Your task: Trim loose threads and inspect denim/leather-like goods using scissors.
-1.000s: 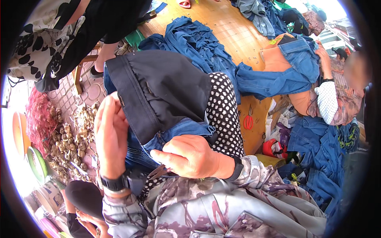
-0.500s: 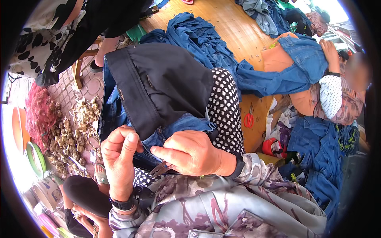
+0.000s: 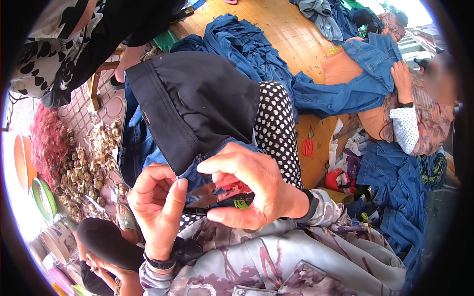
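Across my lap lies a pair of blue jeans [image 3: 132, 148], with a black cloth [image 3: 212, 101] that has a stitched band spread over them. My left hand [image 3: 157, 209] is pinched beside the lower corner of that band; whatever is between its fingertips is too small to make out. My right hand [image 3: 264, 185] holds thread snips with red handles [image 3: 234, 189], the thumb and index finger spread apart around them. The metal blades [image 3: 201, 196] point toward my left fingers, just below the cloth's edge.
Crumpled jeans [image 3: 242, 42] lie on the wooden board ahead, with red-handled scissors [image 3: 307, 146] nearer. At right a co-worker [image 3: 424, 118] handles other jeans [image 3: 368, 74] beside a denim pile [image 3: 390, 187]. Garlic bulbs [image 3: 84, 172] and a seated person [image 3: 111, 246] are at left.
My right hand has opened from a closed grip, bringing the snips' blades and red handles into clearer view. My left hand has shifted slightly right and down. The co-worker's jeans have moved upward.
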A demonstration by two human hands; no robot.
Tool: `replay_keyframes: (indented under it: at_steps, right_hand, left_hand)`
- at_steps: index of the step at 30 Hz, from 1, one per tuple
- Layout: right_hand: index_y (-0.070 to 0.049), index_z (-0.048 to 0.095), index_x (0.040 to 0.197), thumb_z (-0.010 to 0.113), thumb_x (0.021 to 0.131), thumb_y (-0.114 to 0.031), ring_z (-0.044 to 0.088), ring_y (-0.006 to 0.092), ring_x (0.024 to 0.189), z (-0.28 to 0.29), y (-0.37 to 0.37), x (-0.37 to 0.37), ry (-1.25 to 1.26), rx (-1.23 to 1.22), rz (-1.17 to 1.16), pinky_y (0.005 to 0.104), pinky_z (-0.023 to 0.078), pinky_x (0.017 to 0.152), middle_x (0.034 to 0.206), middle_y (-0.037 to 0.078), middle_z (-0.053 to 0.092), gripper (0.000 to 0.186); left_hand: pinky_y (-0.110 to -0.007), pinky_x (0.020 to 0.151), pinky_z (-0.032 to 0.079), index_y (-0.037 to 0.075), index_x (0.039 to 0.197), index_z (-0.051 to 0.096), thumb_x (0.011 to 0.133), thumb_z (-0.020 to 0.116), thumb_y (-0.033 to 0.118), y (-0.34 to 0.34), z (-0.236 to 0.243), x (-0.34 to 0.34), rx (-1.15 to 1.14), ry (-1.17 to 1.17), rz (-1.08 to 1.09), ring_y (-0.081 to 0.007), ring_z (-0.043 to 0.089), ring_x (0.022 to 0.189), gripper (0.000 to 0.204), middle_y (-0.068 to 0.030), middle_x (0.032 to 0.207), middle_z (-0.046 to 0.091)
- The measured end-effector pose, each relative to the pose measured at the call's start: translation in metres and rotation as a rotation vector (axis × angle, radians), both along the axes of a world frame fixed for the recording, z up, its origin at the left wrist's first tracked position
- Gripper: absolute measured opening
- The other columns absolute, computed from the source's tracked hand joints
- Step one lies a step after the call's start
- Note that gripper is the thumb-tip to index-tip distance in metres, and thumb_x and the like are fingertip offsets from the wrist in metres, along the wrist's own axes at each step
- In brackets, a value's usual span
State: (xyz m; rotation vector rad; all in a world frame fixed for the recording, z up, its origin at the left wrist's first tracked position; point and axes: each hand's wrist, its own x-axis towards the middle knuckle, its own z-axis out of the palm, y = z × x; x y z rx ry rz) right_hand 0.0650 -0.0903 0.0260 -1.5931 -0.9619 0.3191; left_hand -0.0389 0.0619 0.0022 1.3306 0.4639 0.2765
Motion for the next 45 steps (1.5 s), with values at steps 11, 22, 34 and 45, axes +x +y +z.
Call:
replay_keyframes:
  at_steps: [11,22,34,45]
  right_hand:
    - [-0.002,0.065,0.089,0.071,0.069,-0.010,0.056,0.0176,0.063,0.007,0.001,0.004,-0.565,-0.121,-0.211,0.0296,0.047,0.054,0.078,0.003,0.055,0.022]
    - [-0.002,0.065,0.090,0.071,0.071,-0.012,0.057,0.0181,0.066,0.005,-0.001,0.005,-0.528,-0.145,-0.180,0.0298,0.047,0.056,0.076,0.003,0.052,0.021]
    - [-0.002,0.066,0.088,0.068,0.074,-0.009,0.057,0.0190,0.064,0.004,-0.003,0.003,-0.562,-0.170,-0.164,0.0305,0.047,0.054,0.074,0.004,0.052,0.016]
    - [0.002,0.061,0.114,0.067,0.087,-0.016,0.052,0.0051,0.078,0.007,-0.023,0.016,0.128,-0.051,-0.288,0.0177,0.042,0.069,0.095,0.003,0.060,0.033]
  left_hand:
    - [-0.016,0.064,0.037,0.001,0.097,0.055,0.083,0.064,-0.007,-0.016,0.009,0.002,-0.133,-0.083,0.025,-0.0033,0.047,0.072,0.019,0.0000,0.085,0.049]
    - [-0.015,0.063,0.036,0.002,0.097,0.055,0.082,0.063,-0.008,-0.018,0.006,0.003,-0.168,-0.092,0.041,-0.0036,0.045,0.073,0.020,-0.0004,0.087,0.048]
    - [-0.017,0.066,0.035,0.002,0.093,0.056,0.081,0.063,-0.007,-0.018,0.004,0.001,-0.185,-0.094,0.031,-0.0048,0.045,0.075,0.016,0.0002,0.085,0.047]
    - [-0.026,0.088,0.042,0.002,0.102,0.056,0.083,0.063,0.002,-0.012,-0.002,0.000,-0.314,-0.173,0.050,-0.0116,0.057,0.092,0.021,-0.0049,0.098,0.062]
